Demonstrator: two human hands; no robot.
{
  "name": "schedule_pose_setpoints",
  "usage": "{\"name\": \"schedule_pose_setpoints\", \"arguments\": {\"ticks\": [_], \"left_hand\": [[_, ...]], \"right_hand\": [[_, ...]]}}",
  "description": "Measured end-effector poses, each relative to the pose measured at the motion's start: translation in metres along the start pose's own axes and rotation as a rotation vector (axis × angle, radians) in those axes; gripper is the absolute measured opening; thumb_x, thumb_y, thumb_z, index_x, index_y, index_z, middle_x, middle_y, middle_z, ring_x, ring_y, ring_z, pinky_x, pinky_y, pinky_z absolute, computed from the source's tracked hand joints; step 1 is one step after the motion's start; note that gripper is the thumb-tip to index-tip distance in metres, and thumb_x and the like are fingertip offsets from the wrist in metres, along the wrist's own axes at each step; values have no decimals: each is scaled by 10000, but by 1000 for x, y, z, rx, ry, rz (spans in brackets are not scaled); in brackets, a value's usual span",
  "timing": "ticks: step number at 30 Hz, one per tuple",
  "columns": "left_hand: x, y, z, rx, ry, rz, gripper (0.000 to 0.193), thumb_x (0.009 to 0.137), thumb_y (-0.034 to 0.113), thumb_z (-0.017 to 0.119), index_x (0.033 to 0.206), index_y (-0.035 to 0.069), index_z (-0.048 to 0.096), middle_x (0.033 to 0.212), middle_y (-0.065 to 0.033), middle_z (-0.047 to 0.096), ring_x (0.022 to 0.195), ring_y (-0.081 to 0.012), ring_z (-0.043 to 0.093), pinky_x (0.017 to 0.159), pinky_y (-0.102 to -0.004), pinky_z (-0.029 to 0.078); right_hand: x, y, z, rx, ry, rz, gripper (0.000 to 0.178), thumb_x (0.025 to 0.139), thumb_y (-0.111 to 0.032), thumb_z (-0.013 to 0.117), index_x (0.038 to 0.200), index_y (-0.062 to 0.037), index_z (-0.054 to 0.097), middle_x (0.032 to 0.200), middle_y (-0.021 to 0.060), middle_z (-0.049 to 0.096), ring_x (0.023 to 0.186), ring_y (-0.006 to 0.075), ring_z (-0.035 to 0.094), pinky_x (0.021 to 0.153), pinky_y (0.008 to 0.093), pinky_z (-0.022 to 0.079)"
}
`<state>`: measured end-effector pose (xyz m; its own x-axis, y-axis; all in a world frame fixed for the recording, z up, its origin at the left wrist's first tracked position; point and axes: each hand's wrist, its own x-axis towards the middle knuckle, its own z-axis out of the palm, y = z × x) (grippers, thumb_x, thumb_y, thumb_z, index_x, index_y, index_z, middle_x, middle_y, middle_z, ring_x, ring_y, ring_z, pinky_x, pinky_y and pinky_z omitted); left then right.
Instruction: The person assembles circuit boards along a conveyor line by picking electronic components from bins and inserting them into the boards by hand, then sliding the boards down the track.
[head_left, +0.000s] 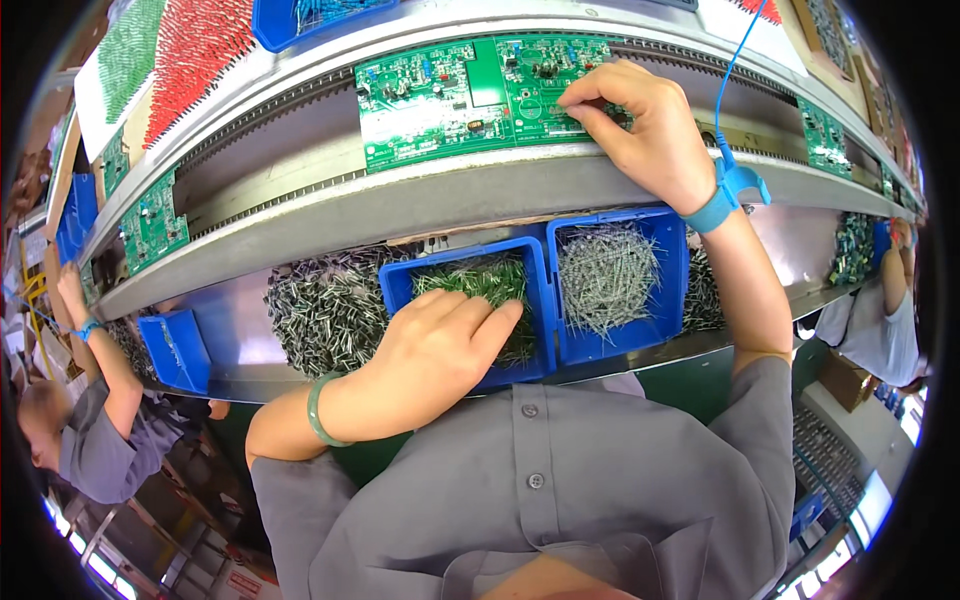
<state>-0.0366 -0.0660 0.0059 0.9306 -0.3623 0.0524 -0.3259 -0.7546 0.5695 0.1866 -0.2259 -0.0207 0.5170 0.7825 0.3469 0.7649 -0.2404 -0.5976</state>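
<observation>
My right hand (645, 125) is over a green circuit board (435, 105), thumb and forefinger pinched together just above its surface. Whatever lies between those fingertips is too small to make out. The board carries many small parts and is held between the two rails of the line. A blue strap (712, 210) with a cord is round my right wrist. Lower down, my left hand (440, 340) reaches into a blue bin (540, 290) of green-bodied components with wire leads (490, 282). Its fingers are curled, their tips hidden among the parts. A green bangle (318, 410) circles that wrist.
Beside it stands another blue bin (675, 245) of pale wire-leaded parts (605, 275). Dark cylindrical components (325, 310) are heaped to the left. More circuit boards (153, 225) sit along the rails (290, 215). Co-workers are at both sides; one's arm (115, 370) reaches the line at left.
</observation>
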Motion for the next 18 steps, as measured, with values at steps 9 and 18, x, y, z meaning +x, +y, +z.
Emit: {"name": "schedule_pose_setpoints", "arguments": {"ticks": [9,18], "left_hand": [[0,-7,1,-79,95,43,193,668,10,654,861,10,638,797,-84,585,704,-244,590,618,-340,471],[22,-38,-37,11,335,-97,156,744,-67,626,884,2,629,891,-124,598,798,-294,607,683,-345,495]], "right_hand": [[1,1,2,-12,-35,-21,110,759,25,650,859,-21,659,799,102,629,770,257,597,700,329,476],[6,-19,-4,-283,-91,-95,173,719,-9,673,891,-22,656,844,101,566,833,307,528,743,365,441]]}}
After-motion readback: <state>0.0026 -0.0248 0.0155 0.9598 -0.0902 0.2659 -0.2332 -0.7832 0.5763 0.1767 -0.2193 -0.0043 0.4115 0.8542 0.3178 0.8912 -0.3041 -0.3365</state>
